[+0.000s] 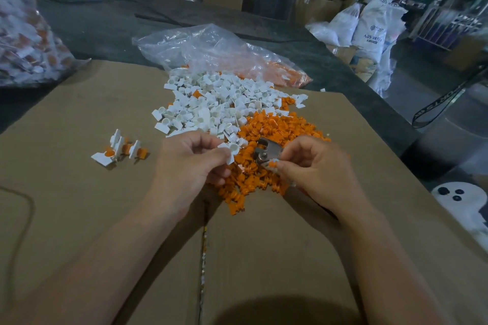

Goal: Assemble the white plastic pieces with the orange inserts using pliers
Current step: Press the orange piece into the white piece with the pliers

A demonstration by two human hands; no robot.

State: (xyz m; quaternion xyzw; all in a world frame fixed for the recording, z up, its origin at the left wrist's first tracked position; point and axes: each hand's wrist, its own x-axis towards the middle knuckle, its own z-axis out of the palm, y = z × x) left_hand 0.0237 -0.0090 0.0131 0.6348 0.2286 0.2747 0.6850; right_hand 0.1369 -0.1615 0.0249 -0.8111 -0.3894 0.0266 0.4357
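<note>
Over a cardboard worktop [79, 113], a person's left hand [190, 163] pinched a white piece [231, 152] between thumb and fingertips. Its cup faced up, apparently to receive a filler. The right hand [314, 166] pinched an orange insert [272, 164] at its fingertips, with the pliers [265, 150] tucked under the same palm, likely so the tool was ready for the press. Both hands worked just above the orange heap [277, 124], which touched the white heap [211, 103], so stock sat within reach. Finished pieces [118, 150] lay apart to the left. A clear bag [211, 47] spilled behind.
</note>
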